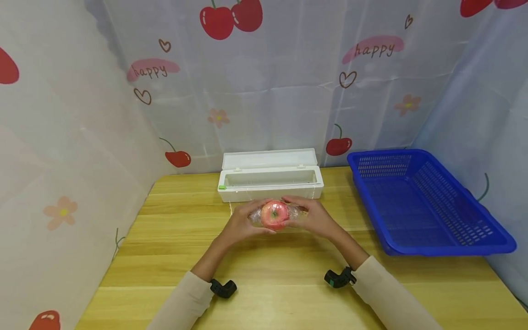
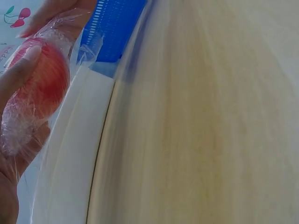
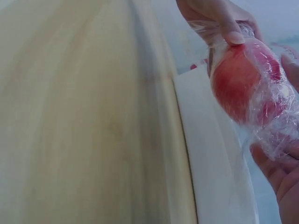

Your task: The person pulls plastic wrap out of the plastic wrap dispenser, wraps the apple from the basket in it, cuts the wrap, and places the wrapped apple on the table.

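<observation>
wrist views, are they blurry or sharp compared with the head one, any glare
Head view: sharp and evenly lit, with wide-angle bending at the edges. Left wrist view: table streaked with motion blur, apple softer. Right wrist view: the same smear, with small glints on the cling film round the apple.

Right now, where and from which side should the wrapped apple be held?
Judging by its round shape, grip the apple at its widest middle from both sides, as the left hand and right hand do; the loose plastic wrap bunches at the ends.
</observation>
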